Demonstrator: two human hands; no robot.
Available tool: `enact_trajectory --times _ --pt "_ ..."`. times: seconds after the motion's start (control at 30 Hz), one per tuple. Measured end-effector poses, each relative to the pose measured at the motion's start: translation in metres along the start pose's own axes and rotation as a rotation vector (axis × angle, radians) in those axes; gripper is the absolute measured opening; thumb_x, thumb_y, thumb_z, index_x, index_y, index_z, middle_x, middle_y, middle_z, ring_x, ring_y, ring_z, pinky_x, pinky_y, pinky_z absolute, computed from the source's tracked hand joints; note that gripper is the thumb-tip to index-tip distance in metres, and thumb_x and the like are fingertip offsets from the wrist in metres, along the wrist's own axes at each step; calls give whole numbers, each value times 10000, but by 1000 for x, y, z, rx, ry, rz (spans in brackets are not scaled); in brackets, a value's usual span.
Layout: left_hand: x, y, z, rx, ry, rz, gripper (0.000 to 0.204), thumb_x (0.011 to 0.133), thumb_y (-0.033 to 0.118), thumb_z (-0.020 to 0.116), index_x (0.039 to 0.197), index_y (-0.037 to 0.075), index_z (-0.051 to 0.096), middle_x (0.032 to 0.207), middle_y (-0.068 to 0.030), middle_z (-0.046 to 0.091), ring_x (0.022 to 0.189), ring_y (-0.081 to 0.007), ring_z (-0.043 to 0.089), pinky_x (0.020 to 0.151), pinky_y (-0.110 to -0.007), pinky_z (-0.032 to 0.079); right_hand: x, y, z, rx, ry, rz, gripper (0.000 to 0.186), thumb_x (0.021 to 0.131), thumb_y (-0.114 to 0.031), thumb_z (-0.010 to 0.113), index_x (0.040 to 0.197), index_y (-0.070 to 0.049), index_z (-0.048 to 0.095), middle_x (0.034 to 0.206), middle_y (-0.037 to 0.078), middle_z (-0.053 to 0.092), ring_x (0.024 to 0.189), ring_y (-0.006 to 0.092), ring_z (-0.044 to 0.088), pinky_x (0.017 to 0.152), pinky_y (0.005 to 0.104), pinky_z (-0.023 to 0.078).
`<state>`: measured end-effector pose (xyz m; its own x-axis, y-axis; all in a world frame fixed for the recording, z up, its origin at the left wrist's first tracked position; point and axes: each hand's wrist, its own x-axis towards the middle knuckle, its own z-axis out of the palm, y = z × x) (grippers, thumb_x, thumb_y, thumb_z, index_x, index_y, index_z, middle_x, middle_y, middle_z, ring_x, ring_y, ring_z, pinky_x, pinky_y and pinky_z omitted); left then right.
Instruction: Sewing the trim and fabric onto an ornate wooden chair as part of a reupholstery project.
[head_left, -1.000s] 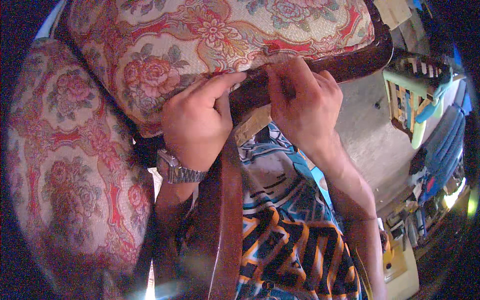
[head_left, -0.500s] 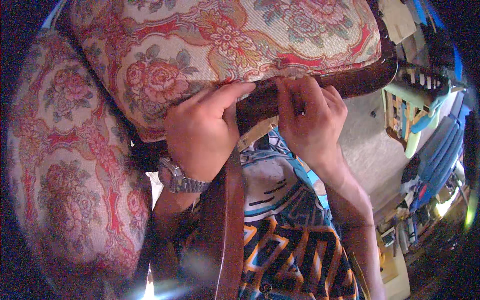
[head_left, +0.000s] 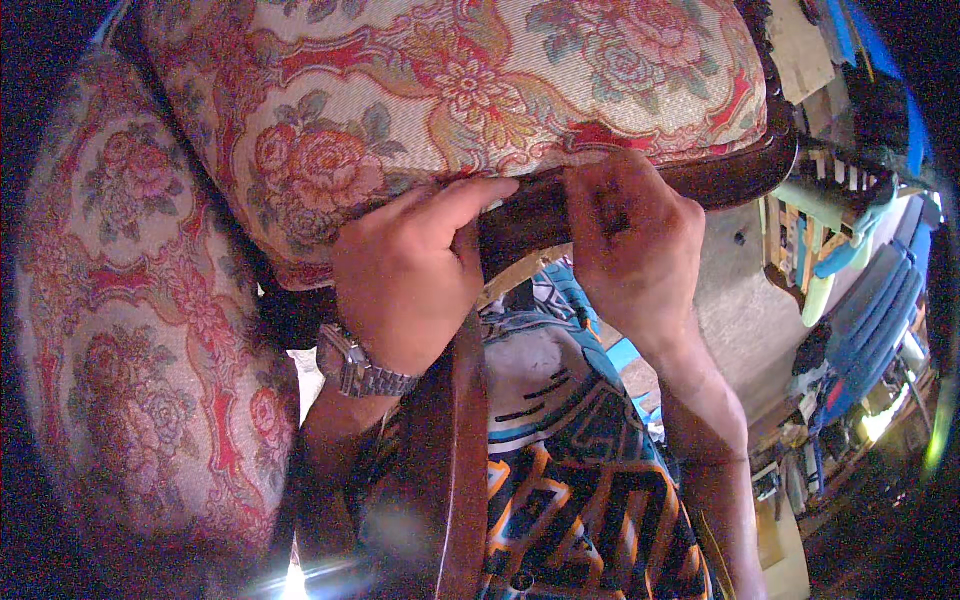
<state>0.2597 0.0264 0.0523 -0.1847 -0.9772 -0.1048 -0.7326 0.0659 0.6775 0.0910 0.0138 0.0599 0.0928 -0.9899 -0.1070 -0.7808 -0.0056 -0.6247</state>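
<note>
A padded chair seat [head_left: 400, 110] in cream fabric with red and green floral medallions fills the top of the head view. Along its lower edge runs a dark brown wooden rail [head_left: 525, 218]. My left hand [head_left: 410, 270], wearing a metal watch [head_left: 362, 368], grips this edge, thumb laid along the seam where fabric meets wood; its other fingers are mostly hidden. Just to its right, my right hand [head_left: 640, 245] is closed in a pinch on the fabric edge at the rail. Whether it holds anything else there is hidden.
A matching floral padded panel [head_left: 140, 300] stands at the left. A glossy wooden chair part [head_left: 465, 430] rises between my forearms, beside my patterned clothing [head_left: 580, 500]. At the right are a slatted crate [head_left: 805, 235], blue folded material [head_left: 870, 310] and grey floor [head_left: 740, 290].
My right hand has shifted slightly right along the fabric edge, its fingers now drawn closer together. The left hand stays nearly in place. The view has moved a little.
</note>
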Motion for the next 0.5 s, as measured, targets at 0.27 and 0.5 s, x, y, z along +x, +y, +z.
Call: enact_trajectory --times 0.27,0.5 --pt "0 1 -1 -26 -2 -4 304 721 -23 561 965 128 664 849 -105 656 737 -304 631 636 -391 512 8 2 -6 169 -93 105 61 815 -143 576 810 -83 587 606 150 597 593 353 615 515 444 494" --pt "-2 0 -4 -15 -21 -40 299 729 -1 567 972 144 664 859 -106 658 739 -306 631 635 -394 511 10 -7 -2 19 -152 107 88 816 -58 599 763 5 571 572 137 568 483 168 546 487 308 430"
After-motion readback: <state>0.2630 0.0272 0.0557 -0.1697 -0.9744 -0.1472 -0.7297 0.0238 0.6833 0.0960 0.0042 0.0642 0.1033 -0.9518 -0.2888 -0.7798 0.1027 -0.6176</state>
